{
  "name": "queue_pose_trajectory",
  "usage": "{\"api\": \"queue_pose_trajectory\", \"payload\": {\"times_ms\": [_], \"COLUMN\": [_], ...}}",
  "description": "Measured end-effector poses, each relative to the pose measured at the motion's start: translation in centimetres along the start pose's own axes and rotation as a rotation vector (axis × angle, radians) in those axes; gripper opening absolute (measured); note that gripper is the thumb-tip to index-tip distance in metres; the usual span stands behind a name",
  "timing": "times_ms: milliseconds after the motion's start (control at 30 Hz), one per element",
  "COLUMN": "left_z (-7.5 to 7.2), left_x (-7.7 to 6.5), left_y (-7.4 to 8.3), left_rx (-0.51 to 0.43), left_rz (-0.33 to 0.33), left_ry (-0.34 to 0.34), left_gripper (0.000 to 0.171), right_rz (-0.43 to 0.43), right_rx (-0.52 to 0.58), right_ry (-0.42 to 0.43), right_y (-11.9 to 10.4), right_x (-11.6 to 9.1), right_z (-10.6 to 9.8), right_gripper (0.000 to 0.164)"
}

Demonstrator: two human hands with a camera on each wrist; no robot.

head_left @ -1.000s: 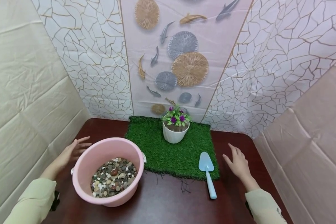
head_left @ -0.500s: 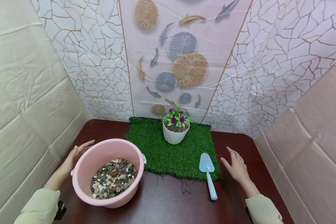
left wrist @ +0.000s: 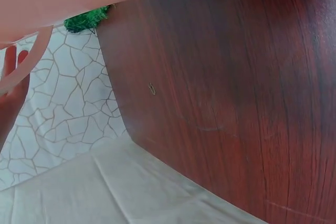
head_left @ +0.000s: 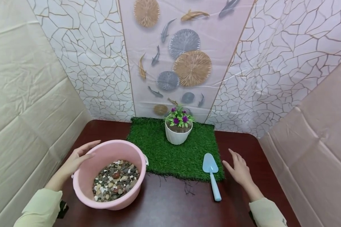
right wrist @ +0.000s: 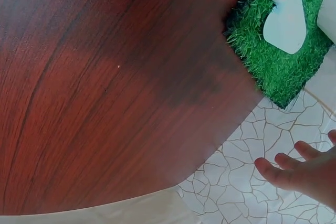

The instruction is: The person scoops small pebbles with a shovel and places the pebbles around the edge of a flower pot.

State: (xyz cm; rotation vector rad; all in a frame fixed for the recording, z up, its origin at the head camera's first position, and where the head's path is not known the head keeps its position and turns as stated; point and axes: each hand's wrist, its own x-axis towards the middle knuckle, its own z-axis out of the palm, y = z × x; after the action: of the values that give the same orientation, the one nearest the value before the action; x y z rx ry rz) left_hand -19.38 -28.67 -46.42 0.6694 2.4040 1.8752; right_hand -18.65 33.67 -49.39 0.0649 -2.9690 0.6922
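The pink bucket stands upright on the worktop, left of centre, with mixed pebbles covering its bottom, and we judge that what counts most is how its far-left rim lies to the left hand. That rim sits just right of the palm: we see the thumb crossing above it toward the inside, while the straight fingers run along the outer side. The left grip is spread rather than clamped, and whether the thumb presses the plastic we cannot tell. The left hand is clearly the nearer of the two to the bucket; the right hand is well apart from it, across the artificial grass mat. Nearest to that right hand we find the light-blue trowel, just left of the fingertips and not touched. Its long axis runs away from the person, leaning slightly left, with the blade on the mat and the handle reaching back over the worktop, so the handle's end lies closer to us than the fingers do. The right grip holds nothing, fingers and thumb apart. Farther out, near the mat's back edge, we see the white flowerpot with purple flowers.
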Motion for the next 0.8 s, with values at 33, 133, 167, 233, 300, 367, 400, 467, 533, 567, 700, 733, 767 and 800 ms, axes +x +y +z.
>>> {"api": "queue_pose_trajectory", "payload": {"times_ms": [33,133,167,233,300,367,400,467,533,567,700,733,767,800], "left_z": [0.0,0.0,-0.1,-0.1,-0.2,-0.2,-0.2,-0.1,0.0,0.1,0.8,1.1,1.3,1.6], "left_x": [0.0,-0.1,-0.2,-0.2,-0.3,-0.3,-0.3,-0.3,-0.4,-0.4,-0.3,-0.2,-0.1,0.0], "left_y": [0.0,-0.1,-0.1,-0.1,-0.1,-0.1,-0.1,-0.2,-0.2,-0.1,0.3,0.4,0.4,0.5], "left_rx": [0.005,-0.015,-0.024,-0.037,-0.054,-0.062,-0.074,-0.091,-0.082,-0.077,-0.061,-0.069,-0.070,-0.067], "left_rz": [-0.012,-0.085,-0.111,-0.160,-0.194,-0.191,-0.188,-0.193,-0.218,-0.231,-0.283,-0.286,-0.283,-0.284], "left_ry": [-0.001,-0.023,-0.034,-0.055,-0.075,-0.091,-0.100,-0.105,-0.094,-0.087,-0.053,-0.055,-0.056,-0.056], "left_gripper": [0.047,0.045,0.045,0.043,0.043,0.045,0.047,0.050,0.053,0.054,0.056,0.056,0.055,0.055], "right_rz": [0.000,0.001,0.001,0.002,0.001,0.000,0.000,0.001,0.002,0.001,-0.007,-0.010,-0.011,-0.011], "right_rx": [-0.001,-0.001,-0.002,-0.002,-0.001,0.001,0.002,0.003,0.005,0.005,0.010,0.011,0.014,0.016], "right_ry": [-0.004,-0.005,-0.004,-0.005,-0.009,-0.013,-0.013,-0.012,-0.009,-0.007,0.010,0.014,0.017,0.017], "right_y": [0.0,-0.1,-0.1,-0.1,-0.1,-0.1,0.0,0.0,0.1,0.1,0.0,0.0,-0.1,-0.1], "right_x": [0.0,0.1,0.1,0.2,0.2,0.2,0.3,0.3,0.3,0.4,0.6,0.6,0.6,0.6], "right_z": [0.0,0.1,0.1,0.1,0.1,0.1,0.1,0.1,0.1,0.1,0.0,-0.1,-0.1,-0.1], "right_gripper": [0.067,0.067,0.067,0.067,0.067,0.067,0.067,0.067,0.067,0.067,0.067,0.066,0.066,0.066]}}
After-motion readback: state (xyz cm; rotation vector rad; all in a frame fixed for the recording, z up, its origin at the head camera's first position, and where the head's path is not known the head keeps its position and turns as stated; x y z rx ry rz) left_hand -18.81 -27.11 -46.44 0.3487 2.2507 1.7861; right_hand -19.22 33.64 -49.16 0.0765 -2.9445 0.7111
